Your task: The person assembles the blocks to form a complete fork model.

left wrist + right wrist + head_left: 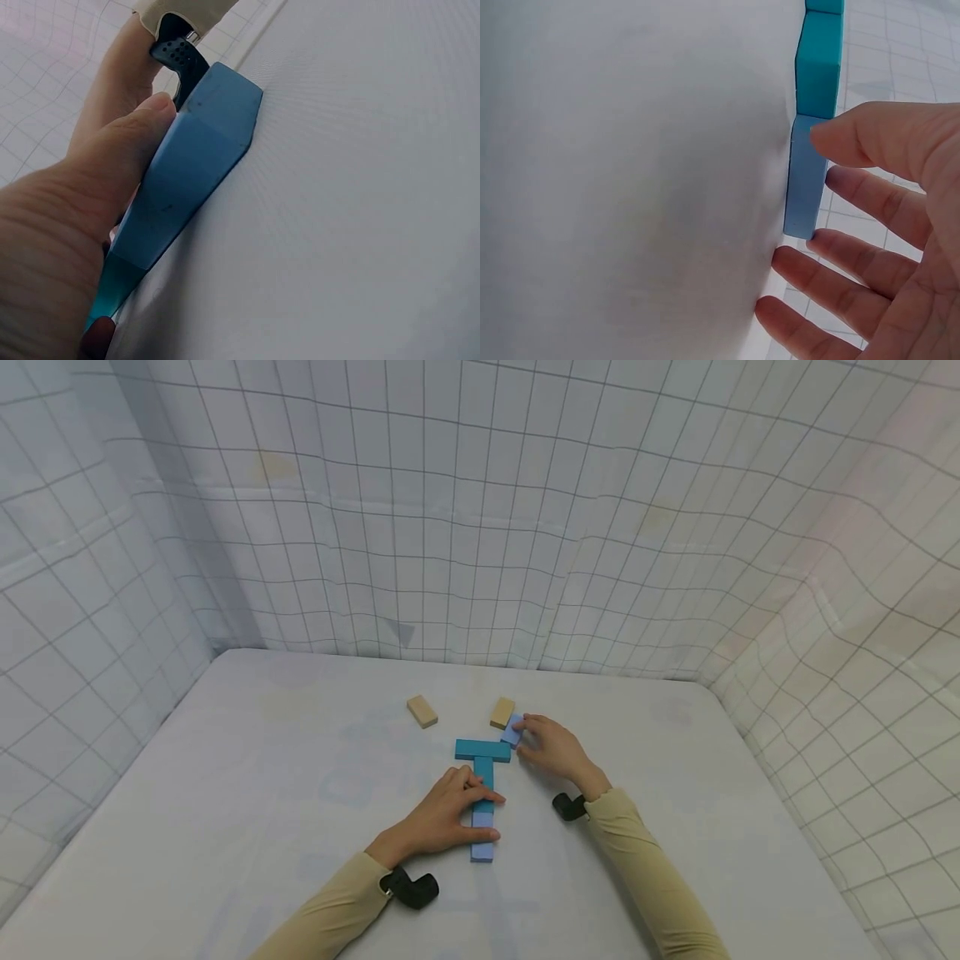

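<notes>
Step in hand: apparently positioning the light-blue block (512, 732), right of frame centre, at the teal crossbar (480, 749). Right hand (553, 748) – narrow grip, thumb and fingertips on that block. Left hand (444, 812) – thumb and index extended across the block row (482, 852), lower centre. Next move likely calls for squaring the block without nudging the adjacent tan block (502, 712).

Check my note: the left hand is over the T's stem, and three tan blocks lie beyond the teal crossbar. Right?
Not three: the head view shows two tan blocks beyond the teal crossbar; the left hand is over the T's stem.
</notes>
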